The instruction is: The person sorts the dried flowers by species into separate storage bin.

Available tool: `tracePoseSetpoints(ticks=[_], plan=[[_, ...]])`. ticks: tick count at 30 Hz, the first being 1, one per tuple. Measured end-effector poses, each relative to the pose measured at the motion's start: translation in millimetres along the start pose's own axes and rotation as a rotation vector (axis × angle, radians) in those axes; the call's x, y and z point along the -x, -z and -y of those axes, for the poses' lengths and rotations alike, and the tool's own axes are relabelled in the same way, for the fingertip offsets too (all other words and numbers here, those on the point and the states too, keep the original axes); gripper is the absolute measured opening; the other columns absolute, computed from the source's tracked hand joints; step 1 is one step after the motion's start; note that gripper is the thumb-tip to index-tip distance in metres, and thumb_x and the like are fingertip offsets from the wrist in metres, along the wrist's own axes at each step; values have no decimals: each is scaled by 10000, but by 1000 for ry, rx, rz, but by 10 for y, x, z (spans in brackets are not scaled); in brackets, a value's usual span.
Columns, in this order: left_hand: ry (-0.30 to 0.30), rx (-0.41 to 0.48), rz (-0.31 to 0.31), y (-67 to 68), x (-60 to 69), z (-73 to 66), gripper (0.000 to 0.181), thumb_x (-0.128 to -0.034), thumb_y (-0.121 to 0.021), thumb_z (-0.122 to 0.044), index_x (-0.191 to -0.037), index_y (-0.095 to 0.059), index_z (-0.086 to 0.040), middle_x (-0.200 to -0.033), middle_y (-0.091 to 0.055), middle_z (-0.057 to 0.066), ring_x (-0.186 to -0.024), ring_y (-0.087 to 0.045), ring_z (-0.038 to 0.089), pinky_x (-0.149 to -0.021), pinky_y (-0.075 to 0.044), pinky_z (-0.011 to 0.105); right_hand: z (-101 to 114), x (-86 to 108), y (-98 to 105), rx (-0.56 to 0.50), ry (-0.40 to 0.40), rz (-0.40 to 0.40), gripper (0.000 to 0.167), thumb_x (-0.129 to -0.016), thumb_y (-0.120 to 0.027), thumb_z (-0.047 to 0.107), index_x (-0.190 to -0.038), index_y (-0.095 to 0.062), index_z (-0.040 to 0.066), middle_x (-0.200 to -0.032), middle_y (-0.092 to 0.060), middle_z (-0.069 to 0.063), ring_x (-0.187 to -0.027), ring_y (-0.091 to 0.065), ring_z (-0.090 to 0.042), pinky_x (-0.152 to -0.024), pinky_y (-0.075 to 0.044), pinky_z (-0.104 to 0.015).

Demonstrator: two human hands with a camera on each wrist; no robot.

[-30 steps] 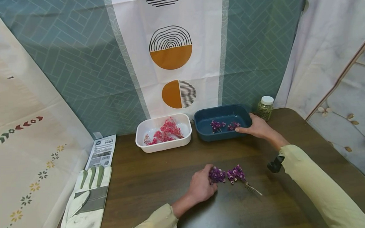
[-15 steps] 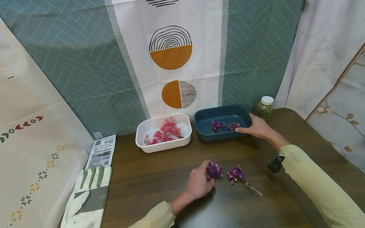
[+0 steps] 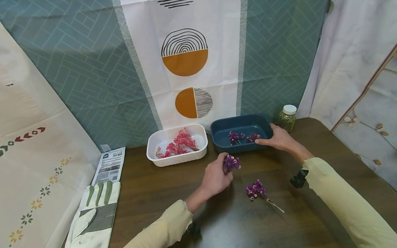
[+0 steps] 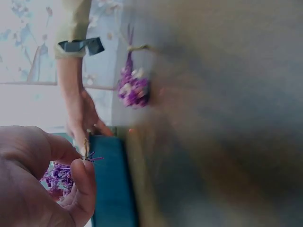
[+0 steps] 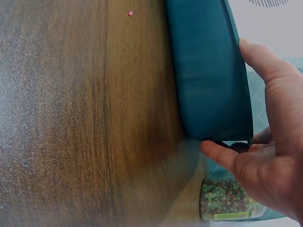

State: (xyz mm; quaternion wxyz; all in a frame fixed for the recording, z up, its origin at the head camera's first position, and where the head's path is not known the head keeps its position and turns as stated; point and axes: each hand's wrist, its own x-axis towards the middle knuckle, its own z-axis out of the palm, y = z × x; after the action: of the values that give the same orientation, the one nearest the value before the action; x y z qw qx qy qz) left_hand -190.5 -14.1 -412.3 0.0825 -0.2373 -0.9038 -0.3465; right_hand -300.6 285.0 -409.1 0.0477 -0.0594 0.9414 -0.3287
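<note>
Between the thumb and fingers of my left hand (image 3: 216,176) is a bunch of purple dried flowers (image 3: 231,163), held just above the table in front of the two trays. In the left wrist view its thin stems (image 4: 86,147) stick out past the fingertips. My right hand (image 3: 280,137) grips the right end of a dark blue tray (image 3: 233,149), thumb over the near rim. Two small purple sprigs (image 3: 235,137) lie in that tray. Another tied purple bunch (image 3: 256,189) rests on the table, its stems toward the lower right.
A white tray (image 3: 173,161) with pink dried flowers (image 3: 185,139) stands left of the blue one. Behind my right hand is a white-lidded jar (image 3: 287,119) of green bits. Work gloves (image 3: 93,222) and a printed card (image 3: 109,165) lie at the left.
My left hand has lifted the purple bunch from beside the other one and carried it away toward the trays. The right hand has stayed on the blue tray.
</note>
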Motion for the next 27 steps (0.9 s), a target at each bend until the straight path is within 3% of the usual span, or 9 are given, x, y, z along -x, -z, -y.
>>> tracePoseSetpoints(ticks=[5, 10, 15, 21, 27], plan=[[-7, -9, -21, 54, -209, -58, 583, -833, -763, -96, -1354, -506, -48, -818, -619, 10, -671, -557, 121, -596, -485, 259, -10, 3, 2, -6, 0, -7, 1166, -848, -706, 603, -1537, -102, -119, -1532, -222, -386, -1363, -286, -560, -1026, -304, -689], [31, -16, 13, 88, -385, -120, 614, -866, -752, -109, -1408, -465, -69, -817, -612, 9, -632, -552, 109, -533, -468, 229, -16, -17, -7, -1, 10, -12, 1166, -847, -705, 611, -1534, -115, -124, -1521, -244, -391, -1355, -307, -554, -1036, -305, -678], [49, -30, 8, 108, -527, -156, 620, -879, -745, -113, -1425, -453, -74, -822, -624, 20, -618, -558, 119, -509, -464, 235, -12, -21, -13, 3, 7, -13, 1187, -838, -701, 632, -1532, -109, -128, -1518, -240, -397, -1350, -307, -559, -1034, -306, -680], [53, -59, -6, 123, -656, -176, 608, -879, -742, -119, -1415, -460, -71, -954, -672, 80, -703, -596, 165, -593, -522, 253, -21, -25, -25, -14, 36, -29, 1085, -863, -726, 546, -1524, -178, -117, -1469, -352, -379, -1299, -408, -525, -1025, -347, -657], [96, -129, 1, 130, -828, -178, 619, -889, -733, -164, -1435, -449, -97, -1075, -694, 112, -773, -627, 215, -664, -558, 325, -21, -16, -29, -39, 58, -34, 1013, -871, -736, 513, -1511, -239, -94, -1404, -446, -356, -1225, -491, -494, -995, -396, -641]])
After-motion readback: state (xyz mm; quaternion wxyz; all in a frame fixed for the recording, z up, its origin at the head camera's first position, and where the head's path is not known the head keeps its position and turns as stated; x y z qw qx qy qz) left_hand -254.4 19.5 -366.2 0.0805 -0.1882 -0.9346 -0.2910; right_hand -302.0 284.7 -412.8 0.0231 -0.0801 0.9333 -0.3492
